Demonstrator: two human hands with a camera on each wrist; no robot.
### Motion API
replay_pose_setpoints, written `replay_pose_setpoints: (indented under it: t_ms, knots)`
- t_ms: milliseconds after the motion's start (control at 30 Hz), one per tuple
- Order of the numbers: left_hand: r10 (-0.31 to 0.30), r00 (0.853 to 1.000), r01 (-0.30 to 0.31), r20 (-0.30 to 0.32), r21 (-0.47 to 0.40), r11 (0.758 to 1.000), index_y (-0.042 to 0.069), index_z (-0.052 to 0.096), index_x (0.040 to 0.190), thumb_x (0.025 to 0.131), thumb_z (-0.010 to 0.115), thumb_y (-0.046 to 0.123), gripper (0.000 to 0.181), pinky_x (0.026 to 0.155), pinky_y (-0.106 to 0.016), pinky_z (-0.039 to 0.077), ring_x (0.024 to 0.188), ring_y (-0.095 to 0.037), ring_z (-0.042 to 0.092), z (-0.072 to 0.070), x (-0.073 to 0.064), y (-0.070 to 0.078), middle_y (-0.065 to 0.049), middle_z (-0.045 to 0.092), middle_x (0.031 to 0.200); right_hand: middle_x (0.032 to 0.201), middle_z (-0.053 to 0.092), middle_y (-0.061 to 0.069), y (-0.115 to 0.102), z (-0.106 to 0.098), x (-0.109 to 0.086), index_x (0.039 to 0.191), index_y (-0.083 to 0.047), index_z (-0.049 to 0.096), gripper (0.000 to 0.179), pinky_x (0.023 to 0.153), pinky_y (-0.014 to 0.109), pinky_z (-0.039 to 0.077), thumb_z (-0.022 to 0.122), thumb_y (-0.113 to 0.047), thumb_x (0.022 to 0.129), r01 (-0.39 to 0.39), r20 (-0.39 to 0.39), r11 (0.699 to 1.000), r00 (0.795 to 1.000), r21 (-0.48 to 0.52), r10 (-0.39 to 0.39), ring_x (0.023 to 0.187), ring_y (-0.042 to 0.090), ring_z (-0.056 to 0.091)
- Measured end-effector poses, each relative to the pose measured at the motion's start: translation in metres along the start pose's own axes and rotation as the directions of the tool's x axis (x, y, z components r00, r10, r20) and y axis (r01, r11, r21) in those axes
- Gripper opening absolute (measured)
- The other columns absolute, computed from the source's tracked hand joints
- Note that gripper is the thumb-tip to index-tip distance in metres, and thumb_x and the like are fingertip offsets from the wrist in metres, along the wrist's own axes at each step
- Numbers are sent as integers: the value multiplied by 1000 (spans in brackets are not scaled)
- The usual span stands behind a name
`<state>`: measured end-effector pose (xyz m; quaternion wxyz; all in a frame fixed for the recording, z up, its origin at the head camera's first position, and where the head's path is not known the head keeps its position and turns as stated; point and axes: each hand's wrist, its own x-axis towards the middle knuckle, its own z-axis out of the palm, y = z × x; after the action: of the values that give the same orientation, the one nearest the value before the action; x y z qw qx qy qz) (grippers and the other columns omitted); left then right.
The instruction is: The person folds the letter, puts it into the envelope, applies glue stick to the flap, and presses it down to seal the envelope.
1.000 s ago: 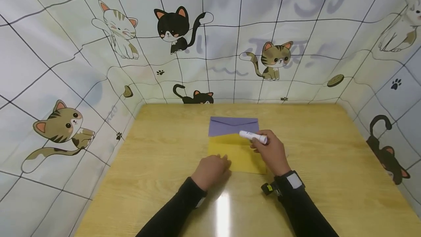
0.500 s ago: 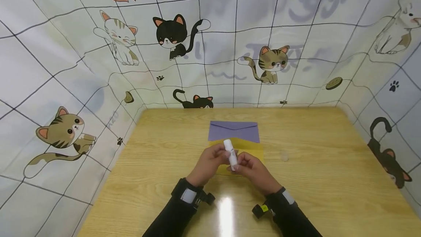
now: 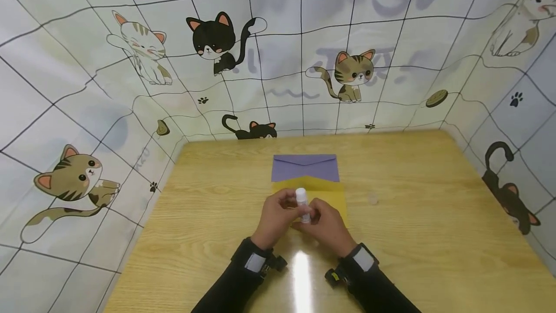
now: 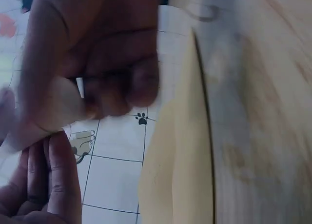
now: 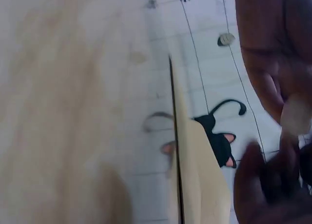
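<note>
A white glue stick [image 3: 301, 197] stands nearly upright between the two hands, its white end up, over the yellow envelope. The left hand [image 3: 276, 216] pinches it from the left, thumb across its middle. From the right, the right hand [image 3: 326, 225] grips its lower part, and the fingers hide much of it. In the left wrist view the glue stick [image 4: 61, 107] is blurred between the fingers. Under the hands lies the yellow envelope [image 3: 335, 201], partly covered; its raised flap [image 4: 187, 151] shows edge-on in the left wrist view.
Behind the yellow envelope lies a purple envelope [image 3: 304, 170], its flap side up. A small clear round piece [image 3: 373, 199] is on the wooden table [image 3: 208, 216] to the right. A cat-printed sheet [image 3: 286, 52] surrounds the table at the back and sides.
The right hand has brought the glue stick back toward the body, and the left hand has left the yellow envelope to take hold of it. The stick has since tilted more upright.
</note>
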<state>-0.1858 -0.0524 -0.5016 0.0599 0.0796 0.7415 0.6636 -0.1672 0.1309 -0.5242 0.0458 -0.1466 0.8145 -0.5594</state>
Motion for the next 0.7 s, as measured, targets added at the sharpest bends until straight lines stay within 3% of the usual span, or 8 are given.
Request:
replay_pose_setpoints:
  t_ms: [67,133,200,267,433,500,600,700]
  knots:
    - [-1,1000,1,6,-49,999,10,75,110,87,83,28,30,82,-30,58,92,-13,70,-3,0,1,-2,75,99,90,56,1,2,-4,0,93,-11,49,34,75,27,57,75,-32,94,17,88,984,996,177,-33,85,11,62]
    - [0,1000,3,22,-113,994,5,75,112,93,76,20,24,84,-30,57,94,-13,68,-6,0,2,-2,74,99,100,63,7,6,-9,0,100,-6,47,26,89,36,61,67,-22,100,-10,197,929,978,371,-68,101,18,70]
    - [-6,999,14,50,-168,986,3,73,110,94,73,11,19,86,-31,57,95,-13,67,-10,0,2,1,73,98,110,69,16,8,-15,0,104,-1,45,21,97,45,60,63,-13,102,-57,271,871,958,488,-89,113,29,71]
    - [-15,997,30,73,-206,978,2,72,105,92,72,5,13,88,-31,56,95,-12,67,-11,1,2,3,72,95,108,71,15,8,-17,0,104,0,45,24,94,44,61,66,-10,99,-79,282,869,957,489,-72,110,26,72]
    - [-17,996,31,86,-165,986,10,63,94,85,83,12,23,83,-27,56,90,-10,66,-3,-1,2,6,68,92,86,58,4,4,-10,1,93,-4,50,39,68,24,54,84,-20,85,-45,115,968,993,248,16,75,7,60]
    - [-9,997,20,79,-146,989,9,60,94,86,83,15,25,84,-27,56,91,-10,66,0,-2,3,4,67,93,85,53,2,2,-8,1,92,-6,50,42,65,23,50,85,-27,84,-36,86,985,996,166,22,71,6,55]
    - [-8,996,24,87,-180,983,3,60,101,93,75,13,19,89,-30,55,99,-14,68,-3,-2,3,-7,73,103,94,59,5,3,-10,1,97,-6,49,33,77,27,57,75,-26,94,-30,170,969,985,246,-13,85,10,63]
    - [-16,993,42,115,-230,972,0,62,110,99,64,7,14,96,-32,54,111,-22,69,-9,-1,3,-21,73,117,113,68,16,5,-17,1,105,-1,47,21,96,40,60,62,-16,102,-72,294,899,954,433,-65,111,22,70]
